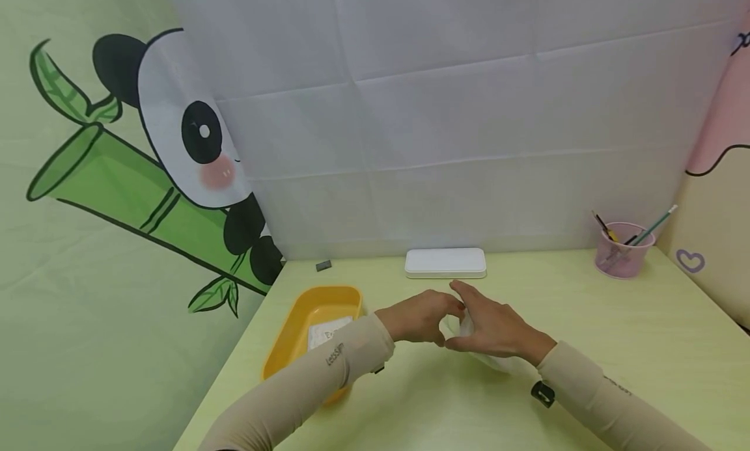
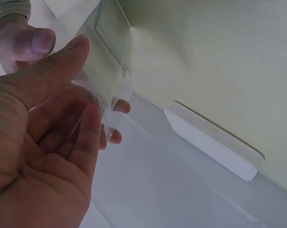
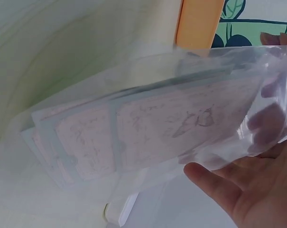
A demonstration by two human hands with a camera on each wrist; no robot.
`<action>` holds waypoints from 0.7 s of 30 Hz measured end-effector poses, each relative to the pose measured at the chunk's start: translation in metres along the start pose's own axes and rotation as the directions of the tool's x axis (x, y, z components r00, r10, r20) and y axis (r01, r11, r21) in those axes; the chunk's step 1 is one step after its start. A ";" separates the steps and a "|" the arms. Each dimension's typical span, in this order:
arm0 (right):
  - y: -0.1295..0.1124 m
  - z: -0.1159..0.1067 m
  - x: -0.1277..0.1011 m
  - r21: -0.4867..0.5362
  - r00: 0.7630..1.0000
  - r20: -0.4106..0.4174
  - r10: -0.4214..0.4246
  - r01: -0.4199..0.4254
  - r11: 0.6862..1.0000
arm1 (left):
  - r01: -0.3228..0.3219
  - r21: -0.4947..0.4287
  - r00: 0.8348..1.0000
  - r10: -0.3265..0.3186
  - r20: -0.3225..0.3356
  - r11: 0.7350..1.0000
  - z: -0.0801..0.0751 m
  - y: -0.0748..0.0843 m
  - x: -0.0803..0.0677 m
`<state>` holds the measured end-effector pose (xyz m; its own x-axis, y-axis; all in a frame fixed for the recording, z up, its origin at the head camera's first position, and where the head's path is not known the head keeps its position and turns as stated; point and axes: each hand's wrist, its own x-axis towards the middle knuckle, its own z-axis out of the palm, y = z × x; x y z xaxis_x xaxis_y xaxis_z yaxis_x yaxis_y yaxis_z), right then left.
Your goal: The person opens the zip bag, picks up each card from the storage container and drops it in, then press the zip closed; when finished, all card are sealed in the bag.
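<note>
A clear plastic bag is between the two hands above the table. Several flat printed sheets with pale blue borders lie inside it, seen through the film in the right wrist view. My right hand holds the bag near one end, its thumb on the near side and fingers behind the film. Thumb and curled fingers of my left hand grip the same end of the bag, close to the right fingertips. Much of the bag is hidden behind the right hand in the head view.
Left of the hands sits a yellow tray with a white printed packet in it, partly behind the left sleeve. Along the back are a white flat case, a small grey block and a pink pencil cup with pencils.
</note>
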<state>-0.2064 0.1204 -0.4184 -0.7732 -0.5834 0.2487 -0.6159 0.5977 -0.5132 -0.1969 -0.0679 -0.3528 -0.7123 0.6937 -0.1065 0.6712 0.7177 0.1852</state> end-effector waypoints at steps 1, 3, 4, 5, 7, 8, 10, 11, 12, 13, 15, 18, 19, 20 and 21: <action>0.000 0.000 0.000 -0.003 1.000 0.003 0.002 -0.002 1.000 | 0.000 -0.005 1.000 0.000 -0.011 1.000 -0.002 -0.001 -0.002; 0.000 0.000 0.000 -0.005 1.000 0.009 0.008 -0.008 1.000 | 0.014 -0.023 0.999 -0.015 -0.040 1.000 -0.006 -0.004 -0.008; 0.000 -0.001 0.001 -0.006 1.000 0.013 0.012 -0.012 1.000 | 0.022 -0.041 0.998 -0.025 -0.054 0.999 -0.009 -0.007 -0.012; 0.000 -0.001 0.001 -0.005 1.000 0.017 0.017 -0.017 1.000 | 0.035 -0.058 0.997 -0.039 -0.070 0.998 -0.011 -0.010 -0.017; 0.001 -0.002 0.001 0.000 0.999 0.019 0.033 -0.033 0.999 | 0.063 -0.078 0.992 -0.071 -0.101 0.995 -0.014 -0.021 -0.030; 0.001 -0.002 0.002 0.004 0.999 0.018 0.040 -0.040 0.999 | 0.091 -0.090 0.989 -0.100 -0.109 0.992 -0.014 -0.026 -0.037; 0.001 -0.002 0.002 0.011 0.998 0.016 0.053 -0.053 0.999 | 0.152 -0.107 0.980 -0.164 -0.110 0.983 -0.014 -0.041 -0.052; 0.002 -0.002 0.002 0.013 0.998 0.012 0.055 -0.056 0.998 | 0.190 -0.108 0.974 -0.201 -0.104 0.976 -0.012 -0.048 -0.059; 0.002 -0.001 0.003 0.014 0.998 0.008 0.057 -0.058 0.998 | 0.223 -0.110 0.968 -0.234 -0.095 0.969 -0.011 -0.057 -0.067; 0.003 -0.001 0.003 0.019 0.998 0.004 0.056 -0.057 0.998 | 0.267 -0.108 0.958 -0.276 -0.081 0.958 -0.009 -0.065 -0.074; 0.003 0.000 0.003 0.027 0.999 -0.001 0.053 -0.053 0.998 | 0.342 -0.108 0.936 -0.349 -0.049 0.933 -0.008 -0.081 -0.088; 0.004 0.000 0.003 0.037 0.999 -0.002 0.049 -0.049 0.998 | 0.433 -0.071 0.901 -0.433 0.005 0.899 -0.006 -0.104 -0.105; 0.004 0.000 0.003 0.041 0.999 0.000 0.047 -0.047 0.998 | 0.461 -0.046 0.887 -0.461 0.023 0.886 -0.006 -0.111 -0.109; 0.004 0.000 0.003 0.043 0.999 0.001 0.050 -0.050 0.998 | 0.479 -0.019 0.878 -0.478 0.038 0.878 -0.006 -0.118 -0.113; 0.004 -0.001 0.003 0.047 0.999 0.000 0.053 -0.053 0.997 | 0.493 0.011 0.869 -0.492 0.051 0.870 -0.005 -0.125 -0.115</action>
<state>-0.2113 0.1218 -0.4194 -0.8048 -0.5510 0.2209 -0.5664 0.6013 -0.5635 -0.1998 -0.2380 -0.3584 -0.9392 0.2523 -0.2331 0.2354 0.9669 0.0983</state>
